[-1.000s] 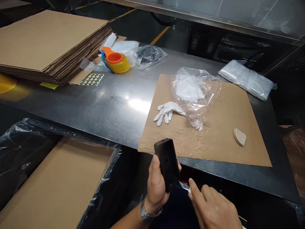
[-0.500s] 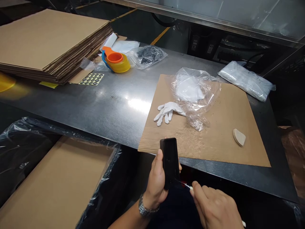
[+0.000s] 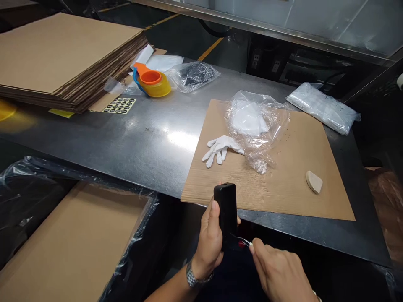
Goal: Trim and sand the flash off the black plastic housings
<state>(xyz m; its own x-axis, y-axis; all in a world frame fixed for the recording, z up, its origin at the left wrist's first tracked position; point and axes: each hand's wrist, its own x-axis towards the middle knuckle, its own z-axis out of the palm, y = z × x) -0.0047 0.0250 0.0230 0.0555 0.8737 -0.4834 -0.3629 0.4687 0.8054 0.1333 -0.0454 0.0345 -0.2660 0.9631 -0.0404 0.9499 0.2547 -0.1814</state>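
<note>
A black block (image 3: 226, 214) was clamped upright in the grip of the left hand (image 3: 210, 243), the thumb laid along its near face and the fingers wrapped behind it. A thin tool (image 3: 244, 241) was pinched between the fingertips of the right hand (image 3: 280, 274), its dark tip set against the lower right edge of the block, just beside the left palm. Both hands were held in front of the near edge of the steel table (image 3: 141, 138). Just beyond the block, a cardboard sheet (image 3: 292, 167) was spread on the table, and a white glove (image 3: 218, 147), a crumpled clear bag (image 3: 256, 126) and a tan wedge (image 3: 314, 181) were laid on it. Farther off, a stack of flat cardboard (image 3: 66, 54) and an orange tape dispenser (image 3: 152, 81) were seen.
</note>
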